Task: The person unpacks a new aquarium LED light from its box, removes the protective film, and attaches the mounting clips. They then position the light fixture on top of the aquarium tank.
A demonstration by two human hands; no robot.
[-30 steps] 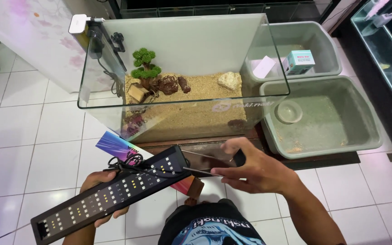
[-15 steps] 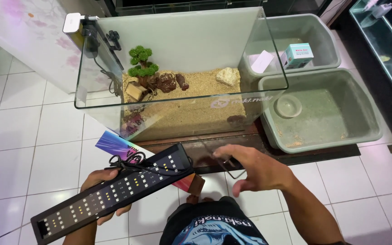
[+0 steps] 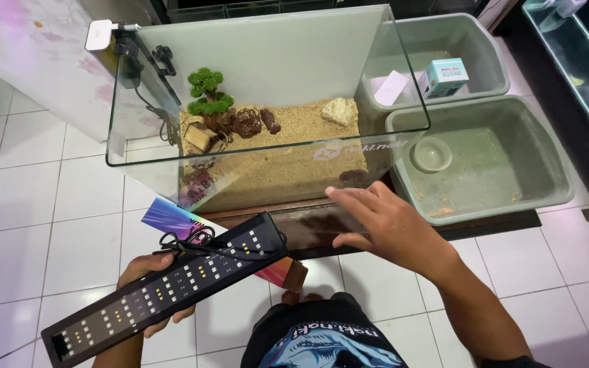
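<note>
The left hand (image 3: 150,286) is wrapped around a long black LED aquarium light bar (image 3: 168,289), gripping it from beneath near its middle with the diode side up, the bar slanting from lower left to upper right; a coiled black cable (image 3: 189,240) lies on its upper end; under that end sits a colourful rectangular box (image 3: 172,221); the right hand (image 3: 390,228) is spread flat, fingers extended, holding nothing, just in front of the clear rectangular glass tank (image 3: 267,136) with its sand floor (image 3: 288,146), small green bonsai ornament (image 3: 208,95) and pale rock (image 3: 340,111); 2 grey plastic tubs (image 3: 547,170) stand just beside the tank on the right
</note>
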